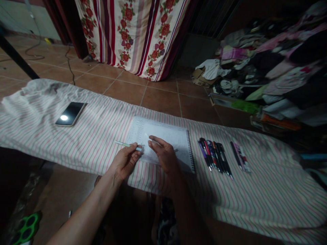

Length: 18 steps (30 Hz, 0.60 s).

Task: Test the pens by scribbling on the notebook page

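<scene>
My left hand (127, 159) is closed around a slim pen (122, 143), pale with a light blue end, held nearly level at the left edge of a spiral notebook (176, 134). Over the page, my right hand (163, 153) has its thumb and fingers drawn together. A faint pale shape shows by its fingertips, too blurred to name. The notebook lies with its wire binding on the right, and faint writing or marks run along the page's left side. Both hands hide part of the lower page.
Several pens (214, 154) lie side by side right of the notebook, with a smaller group of slim items (240, 156) beyond. A phone (71, 114) rests at the left on the striped cloth (102, 119). Behind are a floral curtain (133, 34) and a clothes pile (276, 64).
</scene>
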### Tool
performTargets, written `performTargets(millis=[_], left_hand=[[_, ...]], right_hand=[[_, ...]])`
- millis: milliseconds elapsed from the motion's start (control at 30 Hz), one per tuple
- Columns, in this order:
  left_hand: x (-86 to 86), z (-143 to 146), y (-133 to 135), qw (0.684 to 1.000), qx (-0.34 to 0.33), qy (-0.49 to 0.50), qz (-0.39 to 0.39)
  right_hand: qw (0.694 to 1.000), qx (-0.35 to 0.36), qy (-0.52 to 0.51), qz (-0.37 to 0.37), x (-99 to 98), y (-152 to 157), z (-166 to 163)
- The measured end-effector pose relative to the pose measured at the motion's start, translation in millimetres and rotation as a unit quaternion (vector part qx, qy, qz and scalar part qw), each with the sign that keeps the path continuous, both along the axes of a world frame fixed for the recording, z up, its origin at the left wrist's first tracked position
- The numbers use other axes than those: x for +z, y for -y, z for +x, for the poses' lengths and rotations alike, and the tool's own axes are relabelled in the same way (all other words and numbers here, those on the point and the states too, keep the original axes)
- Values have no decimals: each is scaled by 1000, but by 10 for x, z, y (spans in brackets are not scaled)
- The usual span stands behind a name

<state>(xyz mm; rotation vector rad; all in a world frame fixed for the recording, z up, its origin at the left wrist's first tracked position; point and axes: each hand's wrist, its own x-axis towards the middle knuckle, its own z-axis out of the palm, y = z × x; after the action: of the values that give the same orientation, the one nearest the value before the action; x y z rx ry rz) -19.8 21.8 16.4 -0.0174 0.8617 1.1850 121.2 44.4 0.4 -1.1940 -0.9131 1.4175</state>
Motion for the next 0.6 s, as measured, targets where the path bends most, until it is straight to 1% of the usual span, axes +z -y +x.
performTargets(millis=[100, 167, 267, 367, 467, 600], left_hand=[[11, 0, 4, 1000, 1, 1, -2], [10, -2, 9, 1000, -3, 8, -2], [5, -3, 14, 1000, -4, 16, 0], [3, 1, 17, 1000, -1, 14, -6], [0, 19, 20, 1000, -3, 5, -6], [7, 66, 25, 1000, -5, -2, -1]], right_hand=[[997, -40, 56, 23, 62, 2, 11], [993, -77, 76, 52, 94, 4, 31], [984, -138, 64, 91, 148, 14, 64], [978, -177, 37, 102, 216, 38, 76], [976, -182, 34, 118, 251, 59, 64], [980, -148, 22, 131, 205, 55, 44]])
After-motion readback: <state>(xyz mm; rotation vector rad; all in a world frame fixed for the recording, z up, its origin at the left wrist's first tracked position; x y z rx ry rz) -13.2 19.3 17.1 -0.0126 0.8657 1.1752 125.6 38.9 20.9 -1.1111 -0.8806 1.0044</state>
